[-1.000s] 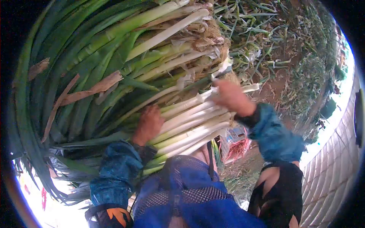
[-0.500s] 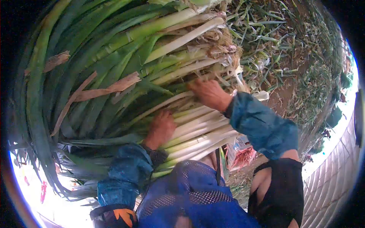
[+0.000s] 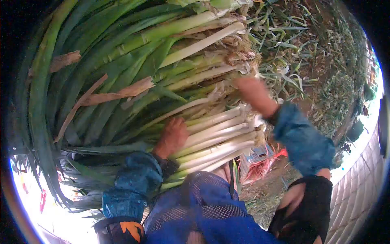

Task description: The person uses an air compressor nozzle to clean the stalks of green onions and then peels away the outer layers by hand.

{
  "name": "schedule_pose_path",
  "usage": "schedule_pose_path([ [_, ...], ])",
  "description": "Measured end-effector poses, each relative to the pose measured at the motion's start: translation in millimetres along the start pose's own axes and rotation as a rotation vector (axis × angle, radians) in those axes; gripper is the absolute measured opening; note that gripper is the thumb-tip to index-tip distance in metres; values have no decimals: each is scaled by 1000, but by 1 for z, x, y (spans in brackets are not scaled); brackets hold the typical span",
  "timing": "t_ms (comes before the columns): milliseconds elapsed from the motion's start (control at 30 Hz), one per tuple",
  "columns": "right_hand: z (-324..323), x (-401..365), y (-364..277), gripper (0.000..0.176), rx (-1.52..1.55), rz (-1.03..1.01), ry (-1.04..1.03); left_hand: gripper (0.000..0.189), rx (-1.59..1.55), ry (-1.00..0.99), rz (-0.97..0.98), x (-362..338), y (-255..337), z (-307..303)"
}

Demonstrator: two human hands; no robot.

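Observation:
A big bundle of leeks [image 3: 162,69] fills the upper left, white stalks and root ends pointing right, green leaves to the left. My left hand [image 3: 172,136] is pressed on the lower white stalks [image 3: 215,130], fingers wrapped around them. My right hand [image 3: 254,95], blurred by motion, is at the root ends of the bundle, fingers apart, holding nothing that I can see. Both arms wear blue sleeves. A blue mesh vest [image 3: 203,203] covers my chest at the bottom.
Loose leek leaves and trimmings [image 3: 300,53] litter the reddish soil to the right. A red and white packet or bag [image 3: 260,160] lies on the ground under the stalk ends. A pale tiled or netted surface [image 3: 357,195] runs along the right edge.
My right hand has pulled back to the right from the middle of the stalks to the root ends. The left hand has kept its grip on the lower stalks.

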State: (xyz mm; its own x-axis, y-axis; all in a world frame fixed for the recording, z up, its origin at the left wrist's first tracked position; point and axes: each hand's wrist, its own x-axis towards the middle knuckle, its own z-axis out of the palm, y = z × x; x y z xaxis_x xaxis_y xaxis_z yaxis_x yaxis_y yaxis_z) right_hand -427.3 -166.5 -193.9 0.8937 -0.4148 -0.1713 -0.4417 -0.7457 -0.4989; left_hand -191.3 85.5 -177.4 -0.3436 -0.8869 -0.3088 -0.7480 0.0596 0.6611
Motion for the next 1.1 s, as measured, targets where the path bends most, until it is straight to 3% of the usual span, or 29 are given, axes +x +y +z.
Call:
schedule_pose_path([
  [67, 38, 31, -67, 22, -168, -84, -284, 14, 15, 52, -35, -1, 2, 1],
  [167, 77, 22, -76, 23, -123, -91, -339, 14, 21, 42, -41, -9, 4, 10],
  [267, 67, 5, -61, 24, 65, -15, -592, 15, 9, 88, -5, -8, 9, 1],
  [367, 35, 2, -73, 34, 350, 325, -722, 14, -98, 158, -56, -7, 18, -11],
  [500, 44, -26, -79, 35, 405, 456, -596, 11, -106, 186, 2, -10, 14, -12],
  [600, 57, -39, -77, 36, 357, 433, -654, 12, 0, 378, -152, -6, 22, -21],
  [700, 47, -35, -83, 35, 316, 441, -615, 20, 47, 347, -466, -4, 7, 0],
  [800, 51, -35, -75, 35, 275, 351, -534, 31, 151, 89, -565, -1, 12, -1],
  [1000, 48, -50, -84, 31, 244, 318, -497, 47, -235, -429, -564, 20, -13, -12],
  [1100, 24, -51, -89, 25, 197, 266, -533, 48, -173, -456, -560, 15, -1, -4],
])
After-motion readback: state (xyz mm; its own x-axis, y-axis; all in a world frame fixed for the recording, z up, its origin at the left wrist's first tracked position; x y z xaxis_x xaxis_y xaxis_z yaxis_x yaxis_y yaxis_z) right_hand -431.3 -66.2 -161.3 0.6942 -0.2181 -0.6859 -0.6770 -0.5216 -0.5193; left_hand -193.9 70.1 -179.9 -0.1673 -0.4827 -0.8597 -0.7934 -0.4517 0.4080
